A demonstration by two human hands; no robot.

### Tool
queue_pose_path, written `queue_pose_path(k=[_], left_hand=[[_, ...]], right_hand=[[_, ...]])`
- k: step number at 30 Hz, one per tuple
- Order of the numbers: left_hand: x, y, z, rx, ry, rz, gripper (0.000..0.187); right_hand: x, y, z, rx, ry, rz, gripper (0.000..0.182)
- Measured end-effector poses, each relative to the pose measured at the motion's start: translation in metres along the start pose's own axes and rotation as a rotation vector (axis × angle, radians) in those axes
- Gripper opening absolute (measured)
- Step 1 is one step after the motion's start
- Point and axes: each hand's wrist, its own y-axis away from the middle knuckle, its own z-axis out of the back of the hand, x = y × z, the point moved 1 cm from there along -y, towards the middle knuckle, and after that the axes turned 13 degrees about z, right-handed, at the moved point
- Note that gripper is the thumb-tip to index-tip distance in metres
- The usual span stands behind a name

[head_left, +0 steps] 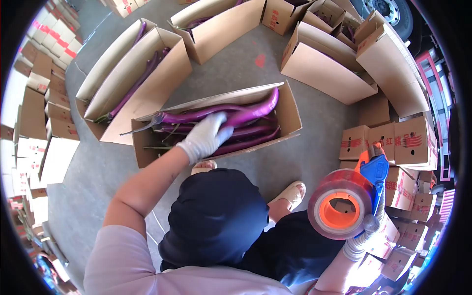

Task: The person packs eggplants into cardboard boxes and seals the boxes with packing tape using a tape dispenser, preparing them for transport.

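Observation:
My left hand (pixel 204 137), in a whitish glove, reaches into an open long cardboard box (pixel 291 105) in front of me. Its fingers close on a long purple eggplant (pixel 243 116) that is slightly blurred and lies on top. Several more eggplants (pixel 250 142) lie lengthwise beneath it, partly covered by the hand. At my right side, my right hand (pixel 369 230), also gloved, grips a blue and orange tape dispenser (pixel 377 169). A big roll of clear reddish tape (pixel 319 201) sits on it, and most of the right fingers are hidden behind it.
Open boxes with eggplants stand to the left (pixel 147 93) and ahead (pixel 226 32). More open boxes (pixel 322 73) stand at the right front. Printed cartons (pixel 410 140) are stacked on the right, others (pixel 54 98) on the far left. A vehicle wheel (pixel 386 12) shows at upper right.

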Motion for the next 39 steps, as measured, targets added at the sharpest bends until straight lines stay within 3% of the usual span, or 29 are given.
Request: queue_pose_path(k=[1,3,5,7,8,11,13,15,18,21,23,26,27,30,33,35,38,39], left_hand=[[0.025,0.014,-0.012,-0.018,-0.182,-0.097,0.039],[0.022,0.008,0.024,-0.159,-0.497,-0.179,0.036],[0.03,-0.002,0.055,-0.269,-0.521,0.101,0.031],[0.052,-0.012,0.067,-0.046,-0.904,0.295,0.028],[0.068,-0.007,0.06,-0.071,-1.087,0.21,0.027],[0.085,0.005,0.049,-0.042,-1.151,0.168,0.027],[0.047,0.014,0.067,0.081,-1.027,0.219,0.032],[0.013,0.027,0.091,0.048,-0.786,0.213,0.035],[-0.036,0.034,0.12,0.124,-0.712,0.173,0.037],[-0.024,0.021,0.104,0.079,-0.722,0.148,0.038],[-0.01,0.002,0.08,0.058,-0.693,0.254,0.039],[0.058,0.001,0.02,-0.072,-0.573,0.279,0.044],[0.083,0.007,0.003,-0.016,-0.525,0.355,0.05],[0.083,0.013,0.007,0.064,-0.569,0.32,0.058],[0.078,0.021,0.039,0.038,-0.566,0.194,0.055],[0.084,0.026,0.062,-0.104,-0.605,0.237,0.055],[0.111,0.041,0.066,-0.176,-0.57,0.505,0.066],[0.117,0.041,0.065,-0.177,-0.572,0.511,0.066]], right_hand=[[0.0,0.0,0.002,-0.007,-0.004,-0.004,0.101],[-0.002,0.002,0.003,-0.011,-0.037,0.006,0.095],[-0.004,0.004,-0.002,0.002,-0.065,0.058,0.085],[-0.005,-0.001,-0.003,0.021,-0.028,0.023,0.093],[-0.005,-0.003,-0.004,0.017,-0.007,-0.005,0.1],[-0.006,-0.007,-0.006,0.005,0.036,-0.026,0.11],[-0.004,-0.008,-0.009,-0.02,0.064,-0.009,0.112],[0.0,-0.005,-0.007,0.002,0.073,-0.047,0.112],[-0.004,-0.004,-0.006,0.065,0.101,-0.065,0.112],[-0.013,-0.007,-0.002,0.139,0.119,-0.003,0.111],[-0.011,-0.007,-0.009,0.137,0.116,-0.029,0.111],[-0.012,-0.006,-0.006,0.134,0.101,-0.066,0.11],[-0.013,-0.006,-0.009,0.144,0.099,-0.063,0.11],[-0.009,-0.006,-0.02,0.112,0.065,0.024,0.095],[-0.013,-0.003,-0.011,0.115,0.105,0.014,0.093],[-0.013,-0.004,-0.008,0.114,0.135,0.018,0.092],[-0.011,-0.004,-0.011,0.123,0.129,0.003,0.09],[-0.012,-0.006,-0.014,0.124,0.092,-0.005,0.09]])
